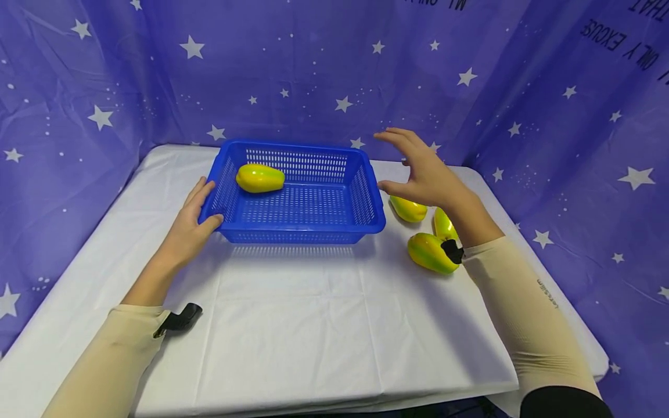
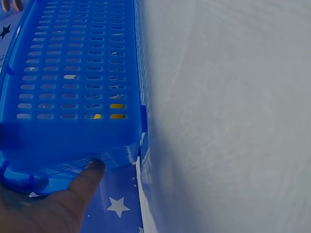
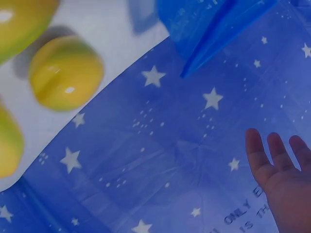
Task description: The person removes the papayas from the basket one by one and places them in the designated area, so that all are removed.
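A blue plastic basket (image 1: 292,235) with slotted walls stands toward the back of the table, with one yellow-green papaya (image 1: 259,178) lying in its left part. At the basket's left end, my left hand (image 1: 186,232) rests against the wall, fingers extended and thumb by the front corner. The left wrist view shows the thumb (image 2: 87,182) on the outside wall; the other fingers are hidden there. My right hand (image 1: 425,171) hovers just right of the basket, fingers spread and nothing in it. Below it lie three more papayas (image 1: 431,253), partly covered by the right forearm.
A white cloth covers the table (image 1: 292,337). Purple curtains (image 1: 313,75) with white stars hang close behind and along both sides. Each wrist carries a small black camera mount (image 1: 180,319) on a beige sleeve.
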Tool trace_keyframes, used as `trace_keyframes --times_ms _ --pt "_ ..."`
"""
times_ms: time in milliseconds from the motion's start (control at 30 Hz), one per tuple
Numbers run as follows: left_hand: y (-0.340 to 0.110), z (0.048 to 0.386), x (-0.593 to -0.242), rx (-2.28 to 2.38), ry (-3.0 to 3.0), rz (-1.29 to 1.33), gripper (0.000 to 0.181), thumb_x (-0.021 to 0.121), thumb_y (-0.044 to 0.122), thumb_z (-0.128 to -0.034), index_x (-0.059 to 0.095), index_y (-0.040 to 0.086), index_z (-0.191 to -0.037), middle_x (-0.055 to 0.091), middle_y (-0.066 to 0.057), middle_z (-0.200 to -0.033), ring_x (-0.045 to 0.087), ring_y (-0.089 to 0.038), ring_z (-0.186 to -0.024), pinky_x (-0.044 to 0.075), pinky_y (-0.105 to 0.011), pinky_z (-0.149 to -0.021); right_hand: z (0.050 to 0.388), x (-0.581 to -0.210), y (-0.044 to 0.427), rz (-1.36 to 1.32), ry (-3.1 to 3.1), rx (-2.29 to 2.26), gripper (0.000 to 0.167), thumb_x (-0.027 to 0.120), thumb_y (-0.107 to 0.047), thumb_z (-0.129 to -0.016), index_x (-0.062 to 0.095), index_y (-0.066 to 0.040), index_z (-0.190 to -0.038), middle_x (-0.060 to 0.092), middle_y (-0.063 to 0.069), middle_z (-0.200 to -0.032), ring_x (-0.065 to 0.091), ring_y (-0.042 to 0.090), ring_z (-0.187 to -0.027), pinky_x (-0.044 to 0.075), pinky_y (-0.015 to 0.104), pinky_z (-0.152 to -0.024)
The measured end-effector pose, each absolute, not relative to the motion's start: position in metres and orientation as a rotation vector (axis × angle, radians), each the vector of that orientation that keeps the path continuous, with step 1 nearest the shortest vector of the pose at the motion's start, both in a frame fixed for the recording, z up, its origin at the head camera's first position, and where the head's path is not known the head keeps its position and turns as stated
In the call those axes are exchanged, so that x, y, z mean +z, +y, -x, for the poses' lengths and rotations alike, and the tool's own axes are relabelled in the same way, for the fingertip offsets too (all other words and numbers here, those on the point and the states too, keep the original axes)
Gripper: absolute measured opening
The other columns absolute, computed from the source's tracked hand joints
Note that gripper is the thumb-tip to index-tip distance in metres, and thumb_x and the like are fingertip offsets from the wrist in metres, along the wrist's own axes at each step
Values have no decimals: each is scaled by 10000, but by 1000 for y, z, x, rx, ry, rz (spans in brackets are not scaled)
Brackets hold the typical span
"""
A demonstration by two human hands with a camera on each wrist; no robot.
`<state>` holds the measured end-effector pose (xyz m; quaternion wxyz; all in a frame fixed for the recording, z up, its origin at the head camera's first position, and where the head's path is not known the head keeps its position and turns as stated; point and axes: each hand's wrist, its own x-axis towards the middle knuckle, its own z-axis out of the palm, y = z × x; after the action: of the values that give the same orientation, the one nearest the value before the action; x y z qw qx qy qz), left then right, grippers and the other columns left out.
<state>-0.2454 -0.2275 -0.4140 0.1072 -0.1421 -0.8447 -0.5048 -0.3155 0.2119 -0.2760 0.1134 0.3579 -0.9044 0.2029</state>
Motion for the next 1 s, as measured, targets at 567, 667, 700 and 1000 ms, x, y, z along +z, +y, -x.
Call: trace_keyframes --times_ms 567,667,700,1000 --pt "-228 246 -415 -1493 -2480 416 701 501 112 -925 191 15 -1546 32 -103 -1622 34 -272 -1473 56 -464 -1166 340 -274 141 -1201 -2649 559 795 743 -382 -821 343 -340 -1507 259 -67 -1559 229 124 -1422 306 503 -1094" --pt "-227 247 -414 -1501 -2478 416 703 500 114 -925 188 17 -1547 28 -97 -1623 31 -262 -1474 55 -451 -1167 343 -273 132 -1215 -2649 565 792 747 -372 -823 346 -339 -1505 261 -68 -1556 233 125 -1421 305 493 -1095" --pt "-226 247 -414 -1501 -2478 419 701 499 113 -926 187 13 -1546 27 -103 -1623 30 -264 -1474 56 -452 -1168 344 -273 130 -1212 -2657 569 790 746 -370 -824 345 -346 -1504 257 -74 -1557 234 125 -1421 303 490 -1097" --pt "-227 246 -416 -1478 -2474 408 703 505 116 -920 196 1 -1541 38 -114 -1622 42 -274 -1474 57 -458 -1168 354 -282 101 -1180 -2792 492 796 729 -394 -839 294 -447 -1503 176 -105 -1590 192 162 -1444 303 529 -1089"
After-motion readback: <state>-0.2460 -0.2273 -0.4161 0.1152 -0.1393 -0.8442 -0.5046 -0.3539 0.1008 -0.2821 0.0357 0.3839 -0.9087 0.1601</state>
